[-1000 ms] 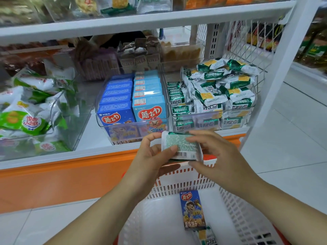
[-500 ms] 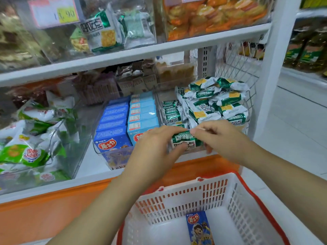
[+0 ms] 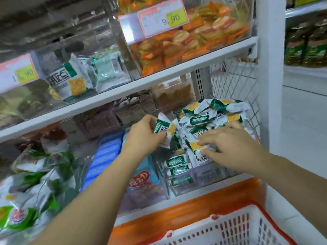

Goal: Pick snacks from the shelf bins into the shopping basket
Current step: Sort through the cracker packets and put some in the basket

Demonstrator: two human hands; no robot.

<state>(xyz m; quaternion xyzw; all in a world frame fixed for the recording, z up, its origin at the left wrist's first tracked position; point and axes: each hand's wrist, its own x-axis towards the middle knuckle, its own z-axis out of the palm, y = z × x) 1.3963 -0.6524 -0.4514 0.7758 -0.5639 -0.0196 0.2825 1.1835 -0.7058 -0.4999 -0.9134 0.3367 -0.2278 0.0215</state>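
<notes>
My left hand grips a green, white and yellow cracker packet, lifted at the left edge of the clear bin on the lower shelf. The bin is heaped with the same packets. My right hand lies on the heap, fingers stretched left, with fingertips and thumb pinching the edge of another packet. The white shopping basket with a red rim sits below at the bottom right; its inside is out of view.
Blue snack boxes fill the bin to the left, and green bags lie further left. The upper shelf holds bins of orange snacks and more cracker packets. A white post and wire mesh close off the right.
Both hands rose from above the basket to the cracker bin. They held one packet together; now the left grips a packet alone and the right has shifted onto the heap. The view tilted upward.
</notes>
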